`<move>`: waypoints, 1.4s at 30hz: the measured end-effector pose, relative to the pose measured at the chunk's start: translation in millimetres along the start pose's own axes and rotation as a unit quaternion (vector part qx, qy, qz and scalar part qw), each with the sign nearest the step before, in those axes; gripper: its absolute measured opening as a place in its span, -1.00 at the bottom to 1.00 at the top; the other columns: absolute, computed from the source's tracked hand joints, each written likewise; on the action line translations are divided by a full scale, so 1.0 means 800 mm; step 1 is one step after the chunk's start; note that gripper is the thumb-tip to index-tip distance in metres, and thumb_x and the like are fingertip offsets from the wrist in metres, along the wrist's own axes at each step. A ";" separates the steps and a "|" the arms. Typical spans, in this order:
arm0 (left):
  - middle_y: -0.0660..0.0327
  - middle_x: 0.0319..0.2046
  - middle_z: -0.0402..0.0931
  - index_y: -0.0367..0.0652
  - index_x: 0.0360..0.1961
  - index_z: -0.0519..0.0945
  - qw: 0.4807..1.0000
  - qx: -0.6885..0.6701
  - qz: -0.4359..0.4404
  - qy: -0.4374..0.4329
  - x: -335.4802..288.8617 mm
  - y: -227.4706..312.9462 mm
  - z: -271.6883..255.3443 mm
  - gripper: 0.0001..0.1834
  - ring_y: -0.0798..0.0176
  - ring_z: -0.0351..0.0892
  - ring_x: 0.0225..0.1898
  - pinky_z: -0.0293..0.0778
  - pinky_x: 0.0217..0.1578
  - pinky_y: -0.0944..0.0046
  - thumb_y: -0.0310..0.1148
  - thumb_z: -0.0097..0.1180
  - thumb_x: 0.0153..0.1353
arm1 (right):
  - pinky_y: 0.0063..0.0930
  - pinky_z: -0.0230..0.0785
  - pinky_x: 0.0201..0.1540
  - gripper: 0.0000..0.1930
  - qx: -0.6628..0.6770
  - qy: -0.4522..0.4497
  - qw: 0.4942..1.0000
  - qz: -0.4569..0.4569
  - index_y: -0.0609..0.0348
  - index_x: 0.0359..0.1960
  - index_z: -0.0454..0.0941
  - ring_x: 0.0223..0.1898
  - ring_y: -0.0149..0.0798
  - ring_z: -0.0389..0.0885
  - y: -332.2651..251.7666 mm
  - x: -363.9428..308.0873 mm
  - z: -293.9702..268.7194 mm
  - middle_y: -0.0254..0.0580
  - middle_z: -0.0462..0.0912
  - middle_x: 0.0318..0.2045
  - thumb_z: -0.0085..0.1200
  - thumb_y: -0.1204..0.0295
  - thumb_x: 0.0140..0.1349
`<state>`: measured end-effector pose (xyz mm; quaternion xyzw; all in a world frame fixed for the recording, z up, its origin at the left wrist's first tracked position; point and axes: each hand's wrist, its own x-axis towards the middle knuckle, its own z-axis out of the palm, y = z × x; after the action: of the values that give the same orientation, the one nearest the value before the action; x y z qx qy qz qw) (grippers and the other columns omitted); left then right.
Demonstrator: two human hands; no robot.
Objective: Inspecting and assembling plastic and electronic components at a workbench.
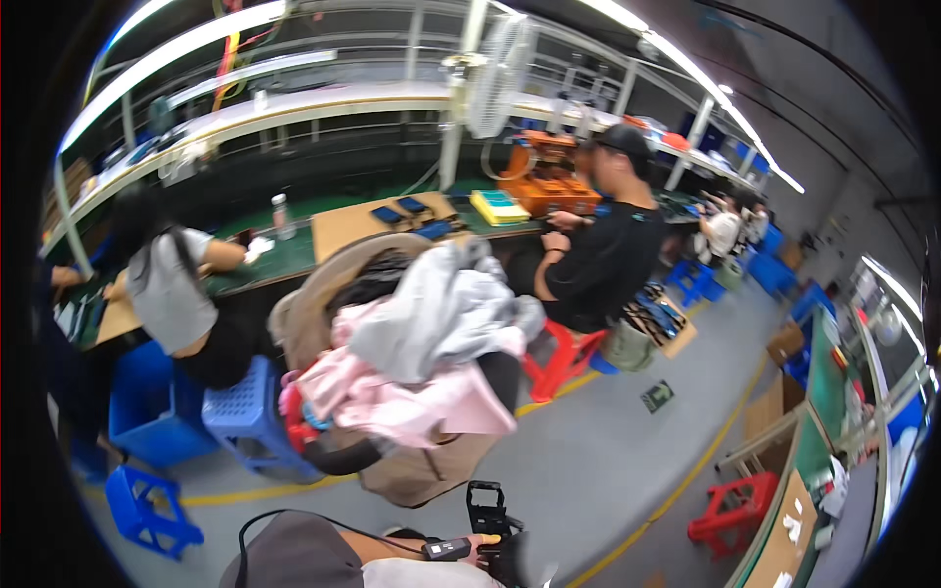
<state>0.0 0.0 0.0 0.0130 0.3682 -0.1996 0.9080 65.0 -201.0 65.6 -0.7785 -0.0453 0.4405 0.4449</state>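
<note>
At the lower edge my left arm bends across my body. My left hand (482, 549), partly hidden, is closed around a black device with an open frame (486, 502) at its top. A small black box (446, 550) sits at the wrist, and a black cable runs from it up over the sleeve. My right hand does not show. Ahead of me stands a rounded beige chair (421, 475), apart from my hand. On it is a heap of clothes, with a grey garment (417, 314) over a pink one (412, 402).
Workers sit along a green bench (304, 245) at the far side. Blue stools (152, 510), a blue bin (162, 402) and a red stool (564, 361) stand on the grey floor (627, 441). Another red stool (735, 512) is by the right-hand bench (784, 519).
</note>
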 end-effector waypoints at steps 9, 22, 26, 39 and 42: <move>0.26 -0.13 0.38 -0.04 -0.15 0.43 0.955 0.091 0.142 -0.244 0.062 0.098 0.270 -0.63 0.17 0.31 -0.15 0.15 -0.07 0.08 -0.11 -0.18 0.08 | -0.73 0.16 -0.62 -0.90 0.073 0.156 0.971 -0.166 0.25 -0.56 0.54 -0.68 -0.61 0.32 -0.159 0.063 -0.166 -0.36 0.50 -0.69 0.13 0.47 -0.10; 0.17 -0.11 0.38 -0.19 -0.05 0.31 0.880 0.166 0.047 -0.443 0.180 0.202 0.699 -0.63 0.21 0.37 -0.09 0.26 -0.09 0.11 -0.29 -0.19 0.13 | -0.72 0.06 -0.68 -0.89 -0.083 0.258 0.884 -0.382 0.22 -0.54 0.54 -0.72 -0.55 0.25 -0.402 0.095 -0.451 -0.34 0.41 -0.70 0.16 0.60 -0.18; 0.15 -0.12 0.38 -0.20 -0.05 0.30 0.884 0.219 0.043 -0.410 0.236 0.197 0.812 -0.64 0.22 0.39 -0.11 0.31 -0.11 0.14 -0.31 -0.17 0.12 | -0.71 0.12 -0.64 -0.83 -0.023 0.311 0.892 -0.326 0.28 -0.42 0.52 -0.69 -0.52 0.31 -0.421 0.105 -0.566 -0.24 0.50 -0.57 0.12 0.61 -0.14; 0.11 -0.09 0.34 -0.25 -0.05 0.30 0.887 0.216 0.196 -0.359 0.413 0.236 1.093 -0.62 0.15 0.34 -0.07 0.26 -0.07 0.09 -0.35 -0.15 0.10 | -0.57 0.34 -0.53 -0.75 0.351 0.159 0.823 -0.418 0.37 -0.42 0.41 -0.56 -0.32 0.46 -0.587 0.276 -0.883 0.03 0.49 -0.41 -0.14 0.37 0.15; 0.07 -0.09 0.34 -0.26 -0.09 0.34 0.878 0.219 0.229 -0.359 0.454 0.270 1.151 -0.65 0.10 0.33 -0.06 0.24 -0.05 0.03 -0.35 -0.14 0.09 | -0.52 0.38 -0.39 -0.87 0.356 0.147 0.832 -0.398 0.39 -0.36 0.42 -0.45 -0.30 0.50 -0.630 0.341 -0.936 0.04 0.49 -0.38 -0.05 0.57 0.05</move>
<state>927.0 -86.7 398.9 0.2231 -0.0489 -0.0527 0.9721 936.1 -261.1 420.9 -0.5364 -0.1248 0.0910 0.8297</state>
